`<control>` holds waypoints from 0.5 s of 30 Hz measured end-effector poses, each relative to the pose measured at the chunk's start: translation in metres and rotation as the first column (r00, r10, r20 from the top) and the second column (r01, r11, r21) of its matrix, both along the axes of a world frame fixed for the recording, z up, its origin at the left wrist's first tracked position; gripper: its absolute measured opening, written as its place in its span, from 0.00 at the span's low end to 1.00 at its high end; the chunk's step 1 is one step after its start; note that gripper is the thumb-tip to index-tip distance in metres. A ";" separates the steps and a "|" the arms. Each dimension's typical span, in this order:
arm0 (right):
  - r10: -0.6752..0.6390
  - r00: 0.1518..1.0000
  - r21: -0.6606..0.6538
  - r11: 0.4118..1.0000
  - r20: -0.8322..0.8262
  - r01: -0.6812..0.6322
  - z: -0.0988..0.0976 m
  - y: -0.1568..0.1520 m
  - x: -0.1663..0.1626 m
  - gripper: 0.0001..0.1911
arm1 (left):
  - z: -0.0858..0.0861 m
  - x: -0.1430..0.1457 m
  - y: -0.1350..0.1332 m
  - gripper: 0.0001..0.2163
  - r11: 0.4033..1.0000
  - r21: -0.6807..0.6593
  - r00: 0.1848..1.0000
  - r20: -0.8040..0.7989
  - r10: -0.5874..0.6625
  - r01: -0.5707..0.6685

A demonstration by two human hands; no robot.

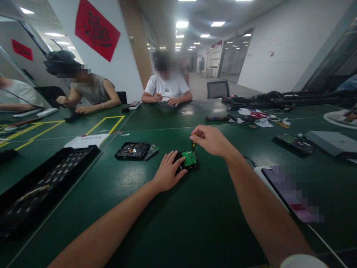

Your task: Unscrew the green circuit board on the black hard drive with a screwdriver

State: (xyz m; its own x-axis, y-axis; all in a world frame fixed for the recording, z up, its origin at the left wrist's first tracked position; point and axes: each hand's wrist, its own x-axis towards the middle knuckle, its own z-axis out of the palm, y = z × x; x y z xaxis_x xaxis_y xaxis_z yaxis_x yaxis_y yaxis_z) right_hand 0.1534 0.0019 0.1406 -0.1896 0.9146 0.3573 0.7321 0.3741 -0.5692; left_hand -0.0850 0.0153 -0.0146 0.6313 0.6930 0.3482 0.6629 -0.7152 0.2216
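Observation:
A hard drive (196, 164) lies on the green table with its green circuit board (189, 158) facing up. My left hand (168, 172) rests on the drive's left side, fingers stretched out and pressing it flat. In my right hand (208, 138) is a small yellow-and-black screwdriver (193, 140), gripped by its handle and held upright. Its thin shaft points down at the circuit board; whether the tip sits in a screw is too small to tell. Tiny bits, perhaps screws, lie just right of the drive. To the left are another hard drive (132, 150) and a loose circuit board (152, 152).
A long black tray (50, 186) stands at the left. A phone (290, 193) on a white stand lies by my right forearm. Farther right are another drive (294, 144) and a grey box (331, 143). Several people sit across the table, their hands well apart from mine.

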 end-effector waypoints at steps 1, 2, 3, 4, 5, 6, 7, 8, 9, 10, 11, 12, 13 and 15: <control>-0.025 1.000 -0.009 1.000 0.006 0.025 0.001 -0.001 0.000 0.08 | 0.000 0.000 0.000 0.27 1.000 -0.001 1.000 0.001 -0.001 0.001; -0.048 0.999 -0.015 0.999 0.015 0.048 0.001 -0.001 -0.001 0.10 | 0.000 0.000 0.000 0.27 1.000 -0.002 1.000 0.002 -0.002 0.002; -0.063 0.998 -0.018 0.998 0.026 0.063 0.002 -0.002 -0.002 0.11 | 0.001 0.000 0.000 0.27 1.000 -0.003 1.000 0.002 -0.002 0.002; -0.069 0.997 -0.018 0.997 0.038 0.070 0.002 -0.003 -0.002 0.12 | 0.001 0.000 0.000 0.27 1.000 -0.005 1.000 0.001 -0.002 0.002; -0.067 0.997 -0.020 0.997 0.048 0.068 0.003 -0.004 -0.003 0.12 | 0.002 0.000 -0.001 0.27 1.000 -0.006 1.000 0.000 -0.003 0.003; -0.059 0.997 -0.024 0.998 0.051 0.060 0.003 -0.004 -0.003 0.12 | 0.002 0.000 -0.001 0.27 1.000 -0.007 1.000 -0.003 -0.004 0.004; -0.049 0.998 -0.029 0.998 0.043 0.050 0.003 -0.004 -0.004 0.11 | 0.002 0.000 -0.001 0.27 1.000 -0.008 1.000 -0.005 -0.004 0.004; -0.037 0.999 -0.035 0.999 0.026 0.038 0.003 -0.005 -0.004 0.09 | 0.002 0.000 -0.001 0.27 1.000 -0.007 1.000 -0.005 -0.004 0.004; -0.024 1.000 -0.040 0.999 0.004 0.025 0.003 -0.005 -0.004 0.07 | 0.002 -0.001 -0.001 0.27 1.000 -0.007 1.000 -0.005 -0.004 0.004; -0.011 1.000 -0.047 0.999 -0.018 0.010 0.003 -0.005 -0.004 0.07 | 0.002 -0.001 -0.001 0.27 1.000 -0.008 1.000 -0.004 -0.003 0.003; 0.000 0.999 -0.054 0.999 -0.036 -0.002 0.003 -0.005 -0.005 0.08 | 0.002 -0.001 -0.001 0.27 1.000 -0.008 1.000 -0.002 -0.002 0.002; 0.009 0.999 -0.061 0.998 -0.047 -0.012 0.003 -0.005 -0.005 0.09 | 0.002 -0.001 -0.001 0.27 1.000 -0.009 1.000 -0.001 -0.001 0.001; 0.017 0.999 -0.069 0.997 -0.048 -0.021 0.003 -0.006 -0.006 0.10 | 0.002 -0.001 -0.001 0.27 1.000 -0.010 1.000 -0.002 0.000 0.000; 0.032 0.999 -0.075 0.997 -0.031 -0.034 0.004 -0.007 -0.007 0.09 | 0.002 0.000 -0.001 0.27 1.000 -0.009 1.000 -0.006 0.001 -0.001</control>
